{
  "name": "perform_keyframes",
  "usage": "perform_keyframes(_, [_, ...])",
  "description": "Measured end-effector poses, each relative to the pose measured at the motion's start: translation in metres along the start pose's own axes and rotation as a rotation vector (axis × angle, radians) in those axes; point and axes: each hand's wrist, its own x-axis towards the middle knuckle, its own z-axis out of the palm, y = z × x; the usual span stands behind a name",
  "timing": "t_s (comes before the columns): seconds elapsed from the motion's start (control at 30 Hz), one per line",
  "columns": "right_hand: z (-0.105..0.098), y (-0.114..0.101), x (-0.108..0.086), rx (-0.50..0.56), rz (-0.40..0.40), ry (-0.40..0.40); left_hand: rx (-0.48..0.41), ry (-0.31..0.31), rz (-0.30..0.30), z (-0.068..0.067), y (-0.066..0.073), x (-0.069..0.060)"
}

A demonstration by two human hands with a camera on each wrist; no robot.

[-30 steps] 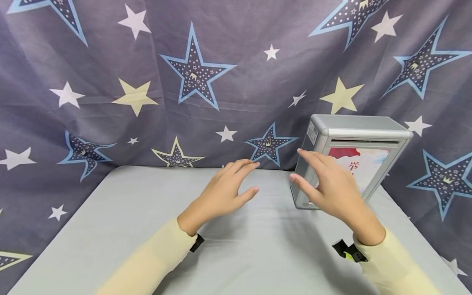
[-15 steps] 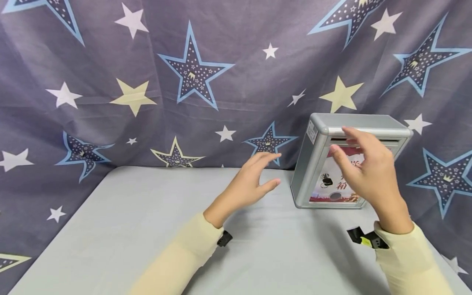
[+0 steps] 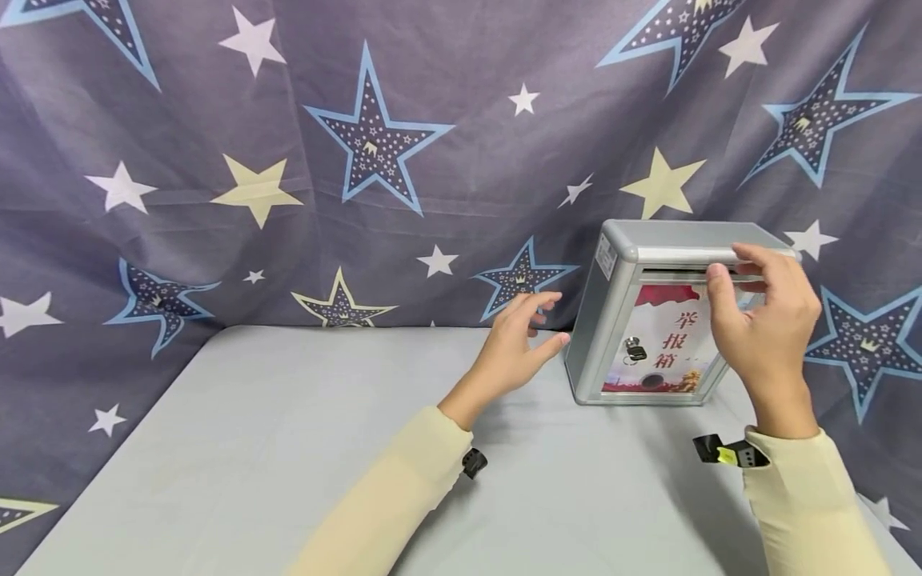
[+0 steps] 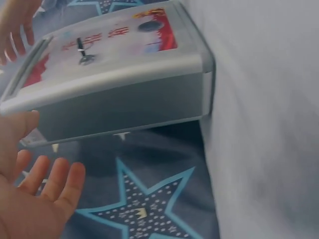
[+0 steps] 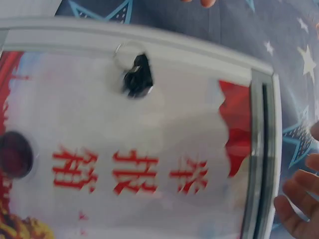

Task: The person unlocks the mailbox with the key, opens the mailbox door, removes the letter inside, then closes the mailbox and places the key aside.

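Note:
A silver-grey metal suggestion box (image 3: 677, 308) with a slot near its top stands upright at the right of the table. Its front bears a white and red sheet with red characters. A black-headed key (image 3: 635, 350) on a ring sits in the lock, seen closer in the right wrist view as a dark key (image 5: 138, 77). My left hand (image 3: 507, 348) is just left of the box, thumb and fingers spread apart, holding nothing. Before the upper right of the front hovers my right hand (image 3: 771, 320), fingers loosely bent. Whether it touches the box cannot be told.
A light grey cloth covers the table (image 3: 274, 448). Close behind the box hangs a dark purple-grey curtain (image 3: 468, 192) printed with stars, which also runs along both sides. Each wrist wears a black strap, such as the right strap (image 3: 742, 454).
Both hands have moved right, the left up to the box's left side and the right across its front toward the right edge. The lock and characters are now uncovered. The box stays put.

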Motion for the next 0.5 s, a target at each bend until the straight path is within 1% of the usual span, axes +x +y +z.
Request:
perform_keyframes(0.1, [0.000, 0.011, -0.001, -0.004, 0.040, 0.075, 0.002, -0.012, -0.042, 0.008, -0.003, 0.003])
perform_keyframes(0.23, [0.002, 0.018, -0.006, -0.012, 0.107, 0.147, 0.003, -0.039, -0.062, 0.020, -0.007, 0.005])
perform_keyframes(0.37, [0.003, 0.024, -0.011, -0.023, 0.162, 0.192, -0.026, -0.054, -0.041, 0.030, -0.009, 0.006])
perform_keyframes(0.5, [0.003, 0.037, -0.016, -0.041, 0.227, 0.227, -0.064, -0.070, 0.004, 0.040, -0.009, 0.006])
